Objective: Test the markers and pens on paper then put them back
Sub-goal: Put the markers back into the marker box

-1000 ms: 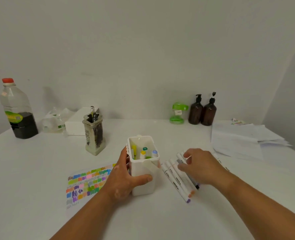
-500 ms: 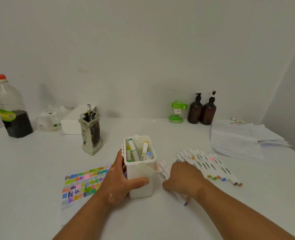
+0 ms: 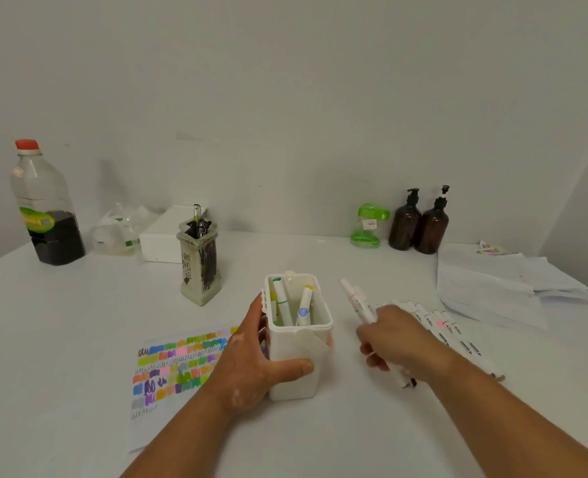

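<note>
A white marker box (image 3: 296, 350) stands at the table's centre with several markers upright inside. My left hand (image 3: 251, 360) grips its left side, thumb across the front. My right hand (image 3: 394, 343) holds a small bunch of white markers (image 3: 356, 300), lifted off the table and pointing up and away, just right of the box. A row of several more white markers (image 3: 447, 331) lies on the table beyond my right hand. The test paper (image 3: 178, 363), covered in colour swatches, lies left of the box, partly under my left wrist.
A ceramic pen holder (image 3: 199, 267) with pens stands behind the paper. A dark-liquid bottle (image 3: 45, 208), plastic bag and white box sit back left. A green dispenser (image 3: 368, 225) and two brown pump bottles (image 3: 420, 224) stand at the back. Loose papers (image 3: 499, 288) lie at right.
My right hand closed over a few markers on the table, then lifted them, so they now point upward beside the box. My left hand stayed on the box.
</note>
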The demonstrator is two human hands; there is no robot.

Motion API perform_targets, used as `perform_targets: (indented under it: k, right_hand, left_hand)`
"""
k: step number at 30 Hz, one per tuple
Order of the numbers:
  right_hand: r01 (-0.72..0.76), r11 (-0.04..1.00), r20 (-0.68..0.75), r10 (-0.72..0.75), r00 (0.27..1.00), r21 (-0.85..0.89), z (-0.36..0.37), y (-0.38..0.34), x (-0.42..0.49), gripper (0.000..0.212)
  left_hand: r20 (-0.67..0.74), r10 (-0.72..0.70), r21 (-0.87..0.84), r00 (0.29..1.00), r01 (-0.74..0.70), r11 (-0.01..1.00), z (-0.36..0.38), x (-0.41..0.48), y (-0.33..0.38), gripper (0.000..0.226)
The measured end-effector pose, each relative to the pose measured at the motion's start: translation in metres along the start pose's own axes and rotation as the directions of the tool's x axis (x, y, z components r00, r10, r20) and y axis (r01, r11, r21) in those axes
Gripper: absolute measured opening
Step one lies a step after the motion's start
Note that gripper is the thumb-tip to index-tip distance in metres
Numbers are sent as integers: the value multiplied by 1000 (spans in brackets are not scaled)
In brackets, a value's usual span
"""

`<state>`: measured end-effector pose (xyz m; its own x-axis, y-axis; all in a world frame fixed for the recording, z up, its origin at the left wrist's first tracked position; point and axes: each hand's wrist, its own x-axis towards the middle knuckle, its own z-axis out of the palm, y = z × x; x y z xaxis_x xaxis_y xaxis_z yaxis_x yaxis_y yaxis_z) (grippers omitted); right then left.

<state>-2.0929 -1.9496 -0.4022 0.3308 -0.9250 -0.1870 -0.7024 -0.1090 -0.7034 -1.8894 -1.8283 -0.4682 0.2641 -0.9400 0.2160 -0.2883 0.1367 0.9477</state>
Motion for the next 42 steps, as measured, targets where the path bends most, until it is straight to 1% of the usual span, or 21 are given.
perform_targets:
  k: [1,2,4,5,6,7,9,12,14,16,19,25,28,29,31,33,34,35,36,39,42]
  right_hand:
    - [36,974,-38,-29,999,225,-15,-9,-2,10]
    - [103,903,-80,-77,994,417,-28,-20,-6,7]
    - [250,648,-126,-233,964,720,-45,-50,-17,4]
    - [299,497,-145,-324,935,815,-47,-65,-21,5]
    - [330,383,-167,-400,901,863,-44,-80,-24,8]
    - [359,331,-190,-447,874,873,-38,-93,-26,11]
    - [415,359,-216,-479,850,836,-15,-111,-28,11]
    - [451,557,-185,-468,864,697,18,-118,-29,13]
    - [465,701,-144,-468,872,541,27,-113,-28,23]
    - [482,752,-115,-487,866,450,28,-110,-28,33]
    - [492,774,-98,-497,862,398,26,-108,-30,36]
    - [482,715,-108,-502,858,506,19,-100,-35,20]
    - [478,608,-230,-442,867,634,-8,-89,-31,14]
    - [472,623,-272,-393,878,624,-21,-78,-27,12]
    - [398,785,-304,-279,911,475,-46,-50,-18,10]
    - [215,972,-276,-182,944,92,-58,-13,-5,8]
    - [120,982,-246,-154,957,-149,-57,4,1,10]
    - [57,935,-210,-138,968,-351,-53,19,6,18]
    - [27,878,-182,-129,975,-477,-46,32,10,25]
    - [12,809,-151,-124,981,-588,-27,49,17,33]
    - [-15,784,-138,-90,986,-620,-15,49,24,34]
  left_hand:
    - [3,-2,-4,1000,2,1000,0,0,0,118]
    - [5,1,-8,1000,-1,1000,0,1,-1,117]
    - [8,8,-4,1000,-8,1000,0,1,-1,116]
    - [5,6,3,1000,-6,1000,0,1,-1,116]
    - [-1,3,10,1000,-3,1000,0,0,-1,117]
    - [-8,4,17,1000,-4,1000,0,0,-1,115]
    - [-23,4,31,1000,-3,1000,0,-1,1,110]
    - [-49,-15,44,999,17,999,1,-2,4,105]
    - [-60,-25,57,998,28,998,1,-2,4,104]
    - [-62,-45,64,997,49,997,2,-1,4,104]
    - [-60,-53,72,997,57,996,2,0,2,102]
    - [-75,-34,80,997,40,996,2,-1,2,102]
    - [-62,-14,71,998,19,997,2,-3,4,104]
    - [-60,-21,65,998,25,998,2,-4,5,104]
    - [-50,-23,46,998,25,999,4,-4,6,103]
    - [-39,-19,33,999,20,999,9,-4,8,102]
    - [-34,-17,29,999,18,999,12,-3,9,103]
    - [-32,-17,26,999,17,1000,15,-3,10,103]
    - [-31,-18,22,999,18,1000,17,-2,11,104]
    - [-32,-17,20,999,17,1000,21,-2,12,106]
    - [-25,-38,27,999,38,999,22,-4,13,122]
